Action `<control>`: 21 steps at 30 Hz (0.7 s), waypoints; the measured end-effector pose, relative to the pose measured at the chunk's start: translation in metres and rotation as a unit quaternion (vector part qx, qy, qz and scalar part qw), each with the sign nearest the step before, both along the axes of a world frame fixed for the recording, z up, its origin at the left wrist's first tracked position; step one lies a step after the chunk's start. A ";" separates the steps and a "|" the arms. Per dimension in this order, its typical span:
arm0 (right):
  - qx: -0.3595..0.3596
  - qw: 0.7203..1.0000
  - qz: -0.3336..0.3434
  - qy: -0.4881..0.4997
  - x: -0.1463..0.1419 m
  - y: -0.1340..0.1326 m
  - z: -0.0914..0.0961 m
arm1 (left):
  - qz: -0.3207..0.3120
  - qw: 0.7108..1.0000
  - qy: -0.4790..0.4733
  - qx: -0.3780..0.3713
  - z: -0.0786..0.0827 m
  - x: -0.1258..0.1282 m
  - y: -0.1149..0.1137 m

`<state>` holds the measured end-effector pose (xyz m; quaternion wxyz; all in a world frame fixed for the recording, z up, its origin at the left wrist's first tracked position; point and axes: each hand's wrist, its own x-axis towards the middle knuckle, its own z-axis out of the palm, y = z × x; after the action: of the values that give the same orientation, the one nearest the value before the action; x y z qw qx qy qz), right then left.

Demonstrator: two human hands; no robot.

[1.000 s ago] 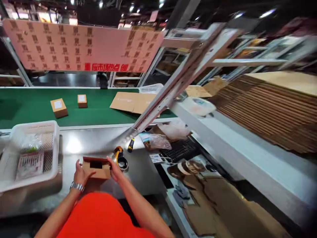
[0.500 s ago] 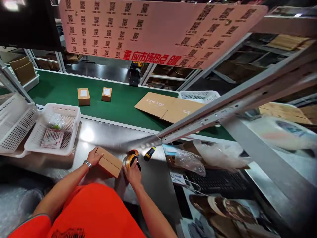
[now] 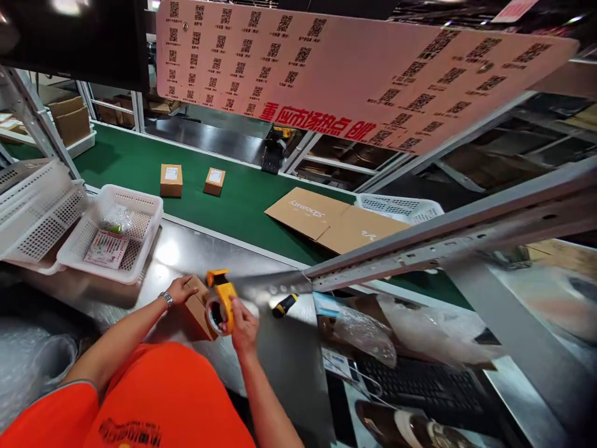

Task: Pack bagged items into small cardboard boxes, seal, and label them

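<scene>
Carton (image 3: 197, 309) on or just above worktop (image 3: 289, 358), can't tell which. I have left hand (image 3: 180, 290) clamped on its left side, right hand (image 3: 243, 323) closed around yellow tape dispenser (image 3: 227, 300) by its right side; black-yellow tool (image 3: 284, 305) lies farther right.

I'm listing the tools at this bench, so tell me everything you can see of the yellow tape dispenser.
The tape dispenser is orange-yellow, apparently plastic, with a dark section near its top end and a pale, ring-shaped roll on its lower left side. The right hand grips it from the right. It stands roughly upright in the picture, leaning slightly, and overlaps the right end of the cardboard box; whether they touch is unclear.
</scene>
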<state>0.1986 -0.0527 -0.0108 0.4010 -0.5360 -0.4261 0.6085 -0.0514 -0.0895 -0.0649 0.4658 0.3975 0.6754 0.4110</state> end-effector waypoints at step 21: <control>0.053 0.992 0.092 -0.060 -0.009 -0.015 -0.022 | 0.012 0.987 -0.100 -0.124 0.058 0.010 0.020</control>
<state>0.1892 -0.0677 -0.0325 0.3445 -0.5081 -0.5289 0.5860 -0.0419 -0.0691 -0.0072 0.5720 0.2857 0.6753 0.3676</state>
